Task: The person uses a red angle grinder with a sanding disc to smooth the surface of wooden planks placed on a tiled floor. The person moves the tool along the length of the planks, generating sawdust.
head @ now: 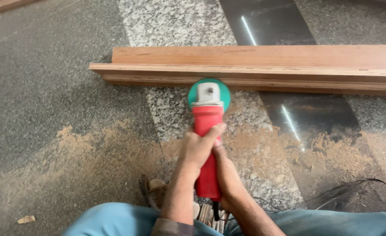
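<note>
Sawdust (92, 153) covers the stone floor (35, 78); both my hands, left (197, 148) and right (228, 175), grip the red grinder (207, 144) closed, its disc at the wooden moulding (254, 70), much length seemingly left.

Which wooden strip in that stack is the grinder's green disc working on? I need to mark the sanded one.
The thin protruding middle wooden strip; the green disc of the red grinder meets its front edge, below the broad top plank.

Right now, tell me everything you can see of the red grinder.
The red grinder is a hand-held power tool with a red plastic-looking body, a grey metal head and a green round disc at the front. It points away from the person, disc against the lower edge of the wooden moulding. The left hand and right hand both grip its body. A dark cord leaves its rear.
</note>
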